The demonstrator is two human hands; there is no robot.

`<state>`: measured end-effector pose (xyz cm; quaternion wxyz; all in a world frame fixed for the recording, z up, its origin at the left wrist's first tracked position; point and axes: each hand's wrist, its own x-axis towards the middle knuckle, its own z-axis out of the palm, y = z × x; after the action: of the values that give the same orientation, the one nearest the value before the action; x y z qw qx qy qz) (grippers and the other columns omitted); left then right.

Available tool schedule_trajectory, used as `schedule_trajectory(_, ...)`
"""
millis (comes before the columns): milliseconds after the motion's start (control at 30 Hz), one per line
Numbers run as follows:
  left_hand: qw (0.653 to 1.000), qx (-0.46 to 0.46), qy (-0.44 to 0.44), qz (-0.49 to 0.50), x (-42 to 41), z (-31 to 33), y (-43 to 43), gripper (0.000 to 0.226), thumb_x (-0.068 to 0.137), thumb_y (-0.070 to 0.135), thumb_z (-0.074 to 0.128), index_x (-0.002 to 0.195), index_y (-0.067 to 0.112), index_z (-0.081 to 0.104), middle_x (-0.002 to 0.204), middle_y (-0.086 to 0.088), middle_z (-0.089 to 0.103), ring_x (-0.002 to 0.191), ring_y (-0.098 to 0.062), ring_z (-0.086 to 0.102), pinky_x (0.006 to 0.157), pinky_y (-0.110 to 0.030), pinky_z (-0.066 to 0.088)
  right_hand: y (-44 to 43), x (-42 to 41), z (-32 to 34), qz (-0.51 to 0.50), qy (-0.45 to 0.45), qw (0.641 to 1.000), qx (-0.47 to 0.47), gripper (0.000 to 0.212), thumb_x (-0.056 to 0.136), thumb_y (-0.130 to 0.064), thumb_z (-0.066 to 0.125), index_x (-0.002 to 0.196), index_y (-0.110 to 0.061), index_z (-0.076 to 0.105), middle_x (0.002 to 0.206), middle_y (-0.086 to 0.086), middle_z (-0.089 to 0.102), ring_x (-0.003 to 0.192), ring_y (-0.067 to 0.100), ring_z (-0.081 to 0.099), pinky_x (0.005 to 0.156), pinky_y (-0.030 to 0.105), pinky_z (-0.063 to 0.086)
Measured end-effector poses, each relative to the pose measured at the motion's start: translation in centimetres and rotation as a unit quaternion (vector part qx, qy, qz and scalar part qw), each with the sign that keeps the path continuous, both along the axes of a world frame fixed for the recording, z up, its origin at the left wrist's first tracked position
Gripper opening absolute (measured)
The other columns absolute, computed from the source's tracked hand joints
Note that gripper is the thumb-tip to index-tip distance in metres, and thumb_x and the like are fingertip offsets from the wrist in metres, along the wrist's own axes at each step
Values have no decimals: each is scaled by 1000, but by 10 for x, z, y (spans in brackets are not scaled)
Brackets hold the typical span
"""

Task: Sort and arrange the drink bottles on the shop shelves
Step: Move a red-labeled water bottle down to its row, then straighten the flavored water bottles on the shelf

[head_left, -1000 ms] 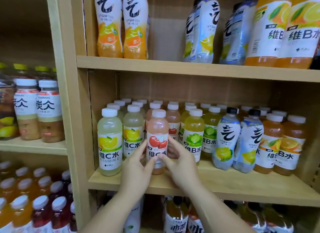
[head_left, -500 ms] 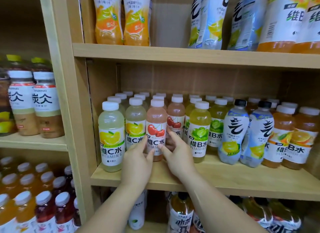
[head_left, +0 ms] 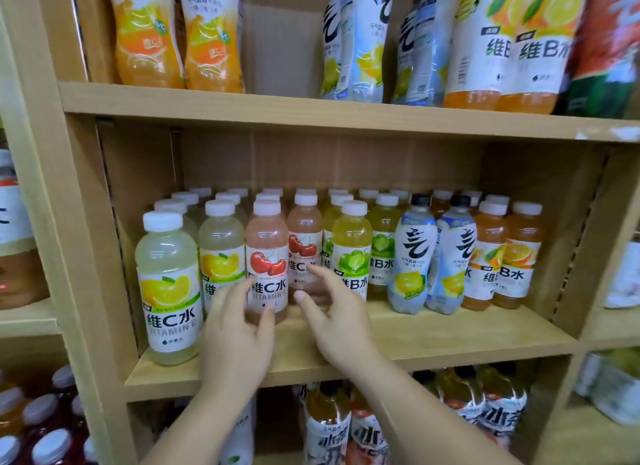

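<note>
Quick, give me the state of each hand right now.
Left hand: open, fingers loosely at the front cherry bottle, no firm grip.
Right hand: open, fingers spread, holding nothing.

**Fixtures and side stock**

Back panel (head_left: 329,159): brown, cardboard-like, with a dark vertical line left of centre.
Left upright (head_left: 45,187): pale wood, running the full height of the view.
Right upright (head_left: 613,239): same wood.
Slotted strip (head_left: 578,243): runs down the right inner wall.
Second strip (head_left: 116,222): runs down the left wall, dark and partly in shadow.
White tag (head_left: 620,132): far right on a wooden front edge, blurred, print unreadable.
Red-and-green pack (head_left: 602,49): top right corner, blurred, contents unclear.
White packet (head_left: 623,277): right bay, mid level, cut by the frame edge.
Clear-wrapped packs (head_left: 613,388): below the packet, greenish inside, kind not discernible.
</note>
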<state>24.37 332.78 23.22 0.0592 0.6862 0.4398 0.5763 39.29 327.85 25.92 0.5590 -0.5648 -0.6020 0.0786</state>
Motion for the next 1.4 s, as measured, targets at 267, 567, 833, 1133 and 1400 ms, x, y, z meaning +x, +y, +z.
schedule_trajectory(267,984,16,-18,-177,75,29,-53,45,88,25,74,130,23,60,118,16,53,104,-6,58,89,-25,50,-57,98,27,-167,-7,981,97,24,93,-29,72,115,-26,66,107,-13,67,100,-4,61,83,14,50)
schedule_trajectory(567,971,-110,-2,-212,191,44,-47,78,87,42,74,153,31,33,146,16,42,129,-7,49,109,-40,48,-63,215,45,-306,-97,946,45,68,87,-46,73,143,-15,51,140,2,51,132,23,44,111,40,40)
schedule_trajectory(833,985,-122,-6,-118,239,25,-33,91,85,35,77,158,20,25,141,-5,49,133,-24,47,107,-34,39,-46,238,62,-333,-281,900,7,89,81,-66,64,155,-23,36,164,-3,32,151,33,14,111,52,23)
schedule_trajectory(1133,985,-134,42,-95,242,17,-17,86,85,40,76,156,19,32,136,-6,52,131,-23,47,109,-34,38,-32,253,44,-302,-275,908,94,82,75,-68,67,139,-20,51,151,-1,47,156,32,8,119,62,8)
schedule_trajectory(1400,983,-146,-2,-108,242,17,-21,51,79,35,84,114,26,48,113,8,64,106,-15,60,83,-32,47,-52,249,11,-203,-190,942,189,83,83,-60,67,151,-23,38,130,-1,59,138,27,42,116,44,31)
